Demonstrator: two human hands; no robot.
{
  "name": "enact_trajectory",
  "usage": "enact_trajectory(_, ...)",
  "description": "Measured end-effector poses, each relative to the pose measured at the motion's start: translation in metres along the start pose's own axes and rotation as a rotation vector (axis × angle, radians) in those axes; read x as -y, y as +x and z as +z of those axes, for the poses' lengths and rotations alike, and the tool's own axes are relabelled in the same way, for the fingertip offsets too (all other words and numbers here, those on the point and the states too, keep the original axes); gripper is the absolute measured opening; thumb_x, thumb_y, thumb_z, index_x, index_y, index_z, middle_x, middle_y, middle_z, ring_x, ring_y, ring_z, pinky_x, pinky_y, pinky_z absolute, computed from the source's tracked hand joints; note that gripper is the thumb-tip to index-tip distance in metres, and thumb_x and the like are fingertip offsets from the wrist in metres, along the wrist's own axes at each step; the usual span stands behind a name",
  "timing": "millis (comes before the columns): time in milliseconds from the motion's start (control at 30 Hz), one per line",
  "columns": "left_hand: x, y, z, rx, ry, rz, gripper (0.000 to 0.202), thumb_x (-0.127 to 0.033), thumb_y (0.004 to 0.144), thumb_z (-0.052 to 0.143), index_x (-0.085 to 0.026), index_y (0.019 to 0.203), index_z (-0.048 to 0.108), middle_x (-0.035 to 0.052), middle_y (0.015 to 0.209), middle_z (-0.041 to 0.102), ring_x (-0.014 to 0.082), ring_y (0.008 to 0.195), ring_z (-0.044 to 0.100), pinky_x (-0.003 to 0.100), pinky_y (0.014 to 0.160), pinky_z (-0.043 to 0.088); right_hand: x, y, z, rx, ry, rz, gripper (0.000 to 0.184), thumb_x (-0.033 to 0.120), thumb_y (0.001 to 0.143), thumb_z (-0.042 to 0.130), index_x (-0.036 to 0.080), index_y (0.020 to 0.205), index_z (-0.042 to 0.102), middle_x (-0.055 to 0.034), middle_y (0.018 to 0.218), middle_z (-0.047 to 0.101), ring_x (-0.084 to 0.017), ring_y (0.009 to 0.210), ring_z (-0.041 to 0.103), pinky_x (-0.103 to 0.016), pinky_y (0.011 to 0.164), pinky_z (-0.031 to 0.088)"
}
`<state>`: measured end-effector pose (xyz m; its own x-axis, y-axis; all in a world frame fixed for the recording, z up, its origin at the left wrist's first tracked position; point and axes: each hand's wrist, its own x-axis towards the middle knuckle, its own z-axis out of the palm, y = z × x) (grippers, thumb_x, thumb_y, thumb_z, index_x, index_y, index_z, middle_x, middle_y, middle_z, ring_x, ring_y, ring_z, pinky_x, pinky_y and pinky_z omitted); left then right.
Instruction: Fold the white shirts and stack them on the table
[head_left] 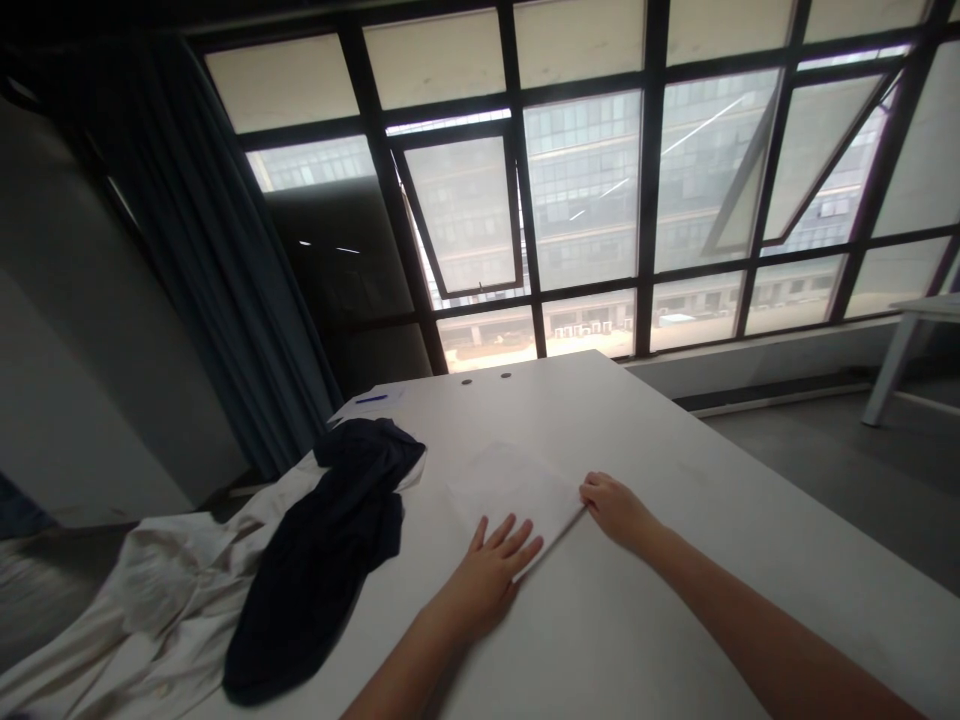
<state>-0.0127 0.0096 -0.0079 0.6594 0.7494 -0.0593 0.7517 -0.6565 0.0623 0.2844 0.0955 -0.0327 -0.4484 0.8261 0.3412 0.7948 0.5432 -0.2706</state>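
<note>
A white sheet of paper [510,485] lies on the white table [675,470] in front of me. My left hand [491,575] rests on its near left part, fingers spread and flat. At the sheet's right corner, my right hand [611,505] has its fingers closed in a pinch on the paper. The edge running between both hands is slightly raised and casts a thin dark shadow. White paper on a white top makes the far outline of the sheet faint.
Dark navy clothing [322,560] lies left of the paper, over beige cloth [172,590] that hangs off the table's left side. A blue pen [371,399] rests on paper at the far left corner. Windows and a blue curtain [217,250] stand behind.
</note>
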Motion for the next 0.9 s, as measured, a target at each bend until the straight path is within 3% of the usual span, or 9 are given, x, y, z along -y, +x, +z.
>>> enact_trajectory(100,0.000,-0.003,-0.005,0.001,-0.041,0.008,0.077,-0.017,0.092,0.046,-0.042,0.156,0.011,-0.0041,0.165,0.010,0.0278,0.152,0.007,0.064,0.119,0.006,0.000,-0.003,-0.002,0.000,0.010,-0.023,0.023,0.006,0.084,0.049,0.021,0.081,0.066,-0.0046,0.094,0.064,-0.018,0.094,0.056,-0.029,0.085,0.042)
enact_trajectory(267,-0.004,-0.006,-0.008,-0.026,-0.121,0.009,0.059,-0.048,0.102,0.037,-0.042,0.156,0.014,-0.0026,0.165,0.013,0.0286,0.152,0.011,0.063,0.119,0.007,0.004,-0.008,-0.007,-0.028,-0.006,-0.064,0.022,0.008,0.081,0.050,0.021,0.080,0.068,-0.0052,0.093,0.065,-0.020,0.091,0.057,-0.033,0.086,0.044)
enact_trajectory(333,-0.005,-0.006,-0.005,-0.077,-0.121,-0.030,0.052,-0.046,0.104,0.032,-0.043,0.155,0.020,-0.0034,0.164,0.018,0.0264,0.151,0.014,0.061,0.120,0.008,0.010,-0.009,-0.007,-0.077,-0.008,-0.071,0.021,0.010,0.081,0.051,0.020,0.086,0.069,-0.0071,0.097,0.066,-0.022,0.095,0.058,-0.036,0.090,0.045)
enact_trajectory(433,-0.005,-0.003,0.002,-0.146,-0.090,-0.064,0.056,-0.034,0.102,0.039,-0.042,0.154,0.023,-0.0035,0.164,0.018,0.0254,0.151,0.014,0.059,0.121,0.007,0.023,-0.011,-0.004,-0.131,0.048,-0.153,0.035,0.015,0.085,0.052,0.020,0.116,0.066,-0.0104,0.128,0.062,-0.025,0.119,0.054,-0.041,0.105,0.040)
enact_trajectory(533,-0.002,0.000,0.008,-0.152,-0.070,-0.085,0.060,-0.028,0.099,0.041,-0.041,0.155,0.022,-0.0032,0.165,0.014,0.0271,0.152,0.009,0.058,0.121,0.010,0.034,-0.015,0.004,-0.015,0.093,-0.244,0.049,0.031,0.095,0.049,0.023,0.144,0.049,-0.0095,0.152,0.045,-0.027,0.141,0.037,-0.046,0.116,0.029)
enact_trajectory(700,0.002,0.000,0.013,-0.185,-0.077,-0.181,0.054,-0.042,0.102,0.037,-0.035,0.155,0.028,0.0012,0.166,0.011,0.0346,0.151,0.007,0.056,0.119,0.020,0.038,-0.017,0.005,0.195,0.083,-0.172,0.066,0.051,0.097,0.044,0.019,0.154,0.034,-0.0125,0.159,0.031,-0.030,0.147,0.028,-0.048,0.120,0.022)
enact_trajectory(800,0.003,-0.004,0.003,-0.158,-0.085,-0.180,0.059,-0.042,0.097,0.046,-0.036,0.154,0.030,0.0008,0.164,0.020,0.0338,0.149,0.017,0.052,0.119,0.023,0.045,-0.016,-0.007,0.247,0.029,-0.150,0.065,0.046,0.093,0.051,0.017,0.150,0.042,-0.0136,0.156,0.037,-0.032,0.143,0.035,-0.048,0.117,0.028)
enact_trajectory(900,-0.001,-0.008,-0.018,-0.135,-0.095,-0.146,0.060,-0.039,0.086,0.059,-0.034,0.144,0.047,0.0026,0.153,0.044,0.0313,0.137,0.040,0.046,0.114,0.031,0.066,-0.018,-0.023,0.284,-0.050,-0.145,0.046,0.038,0.089,0.055,0.018,0.130,0.064,-0.0160,0.140,0.057,-0.032,0.126,0.056,-0.045,0.106,0.042)
